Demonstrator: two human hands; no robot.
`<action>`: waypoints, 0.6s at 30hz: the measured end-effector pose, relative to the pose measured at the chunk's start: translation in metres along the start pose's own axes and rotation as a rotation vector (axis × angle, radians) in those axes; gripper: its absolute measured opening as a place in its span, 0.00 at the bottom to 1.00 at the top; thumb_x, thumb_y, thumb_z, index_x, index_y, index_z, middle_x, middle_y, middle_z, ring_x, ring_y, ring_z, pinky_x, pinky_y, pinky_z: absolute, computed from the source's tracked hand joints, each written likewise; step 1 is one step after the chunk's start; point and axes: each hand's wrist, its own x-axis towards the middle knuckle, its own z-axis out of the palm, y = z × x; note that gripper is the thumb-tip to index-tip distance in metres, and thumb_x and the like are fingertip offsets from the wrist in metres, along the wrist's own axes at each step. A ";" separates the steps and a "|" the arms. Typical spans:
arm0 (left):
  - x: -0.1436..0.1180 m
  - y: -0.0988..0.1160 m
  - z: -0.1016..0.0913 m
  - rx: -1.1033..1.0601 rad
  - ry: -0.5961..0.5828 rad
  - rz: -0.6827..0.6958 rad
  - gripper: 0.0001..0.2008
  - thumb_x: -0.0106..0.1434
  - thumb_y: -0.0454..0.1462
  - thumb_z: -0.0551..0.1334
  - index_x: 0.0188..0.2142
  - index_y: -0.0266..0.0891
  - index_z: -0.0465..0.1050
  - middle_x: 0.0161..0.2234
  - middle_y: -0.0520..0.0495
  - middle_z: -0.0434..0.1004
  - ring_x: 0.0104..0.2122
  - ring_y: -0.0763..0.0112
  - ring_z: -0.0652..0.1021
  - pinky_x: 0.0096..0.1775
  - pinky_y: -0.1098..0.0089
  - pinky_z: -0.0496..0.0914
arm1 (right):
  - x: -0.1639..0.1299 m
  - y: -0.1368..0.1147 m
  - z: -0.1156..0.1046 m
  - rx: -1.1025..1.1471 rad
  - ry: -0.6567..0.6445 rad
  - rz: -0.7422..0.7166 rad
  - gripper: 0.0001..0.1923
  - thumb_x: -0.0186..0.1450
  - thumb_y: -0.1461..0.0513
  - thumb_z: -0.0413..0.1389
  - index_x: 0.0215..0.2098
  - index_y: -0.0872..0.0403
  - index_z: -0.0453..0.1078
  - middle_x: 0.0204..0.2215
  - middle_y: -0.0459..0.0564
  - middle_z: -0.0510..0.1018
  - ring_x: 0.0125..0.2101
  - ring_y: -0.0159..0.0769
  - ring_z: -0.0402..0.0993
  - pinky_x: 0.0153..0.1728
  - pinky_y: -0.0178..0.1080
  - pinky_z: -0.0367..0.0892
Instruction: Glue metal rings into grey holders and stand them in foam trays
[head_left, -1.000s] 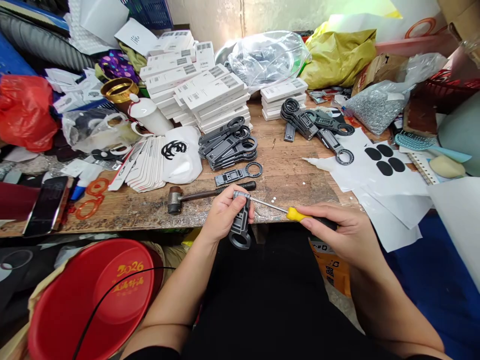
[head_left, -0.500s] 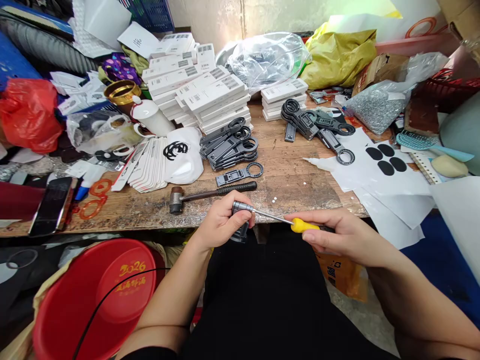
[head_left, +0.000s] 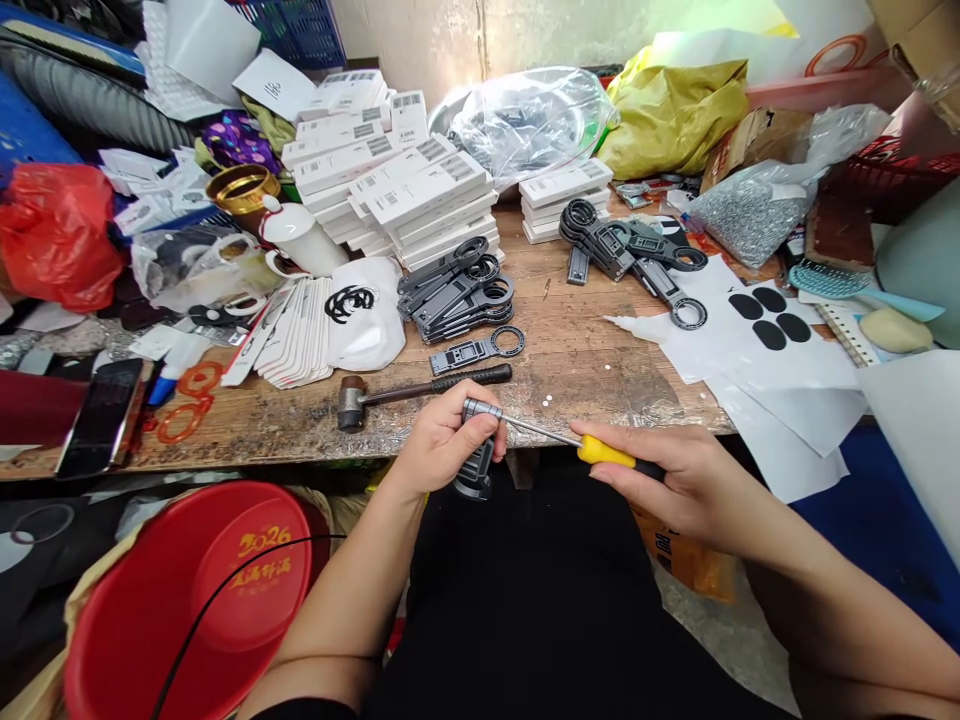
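My left hand [head_left: 442, 440] grips a dark grey plastic holder part [head_left: 475, 462] just in front of the wooden workbench edge [head_left: 300, 440], with its ring end pointing down. My right hand [head_left: 679, 480] holds a screwdriver [head_left: 600, 452] with a yellow and black handle. Its metal shaft runs left, and the tip meets the top of the grey part near my left thumb. On the bench right behind my hands lie a small hammer [head_left: 420, 386] and one loose grey part [head_left: 476, 350].
A pile of grey parts [head_left: 457, 290] and stacked white boxes [head_left: 405, 180] sit mid-bench; more grey parts [head_left: 622, 245] lie right. White sheets with black oval pads [head_left: 769, 315] cover the right side. A phone [head_left: 97, 415] lies left; a red bucket [head_left: 187, 600] stands below.
The grey part has turned in my left hand, so less of its ring end shows below my fingers. My right hand and the screwdriver shifted slightly down and left.
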 end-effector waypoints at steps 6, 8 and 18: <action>0.003 -0.001 0.005 -0.091 0.116 -0.034 0.16 0.70 0.49 0.68 0.40 0.40 0.70 0.26 0.50 0.81 0.23 0.70 0.80 0.27 0.72 0.74 | 0.008 0.004 -0.007 0.085 -0.082 0.150 0.22 0.72 0.55 0.62 0.64 0.45 0.77 0.58 0.50 0.83 0.50 0.43 0.87 0.51 0.37 0.81; 0.004 -0.001 0.005 -0.107 0.146 -0.046 0.18 0.69 0.50 0.69 0.40 0.40 0.70 0.26 0.50 0.81 0.22 0.70 0.80 0.27 0.71 0.75 | 0.009 0.005 -0.008 0.166 -0.126 0.214 0.23 0.73 0.53 0.61 0.64 0.47 0.77 0.56 0.52 0.84 0.40 0.39 0.88 0.44 0.36 0.83; 0.005 -0.002 0.008 -0.192 0.149 -0.112 0.18 0.69 0.51 0.70 0.39 0.40 0.69 0.24 0.51 0.81 0.20 0.72 0.78 0.24 0.74 0.72 | 0.005 0.006 -0.004 0.080 -0.039 0.131 0.23 0.73 0.56 0.62 0.65 0.46 0.76 0.59 0.50 0.82 0.55 0.44 0.84 0.58 0.39 0.78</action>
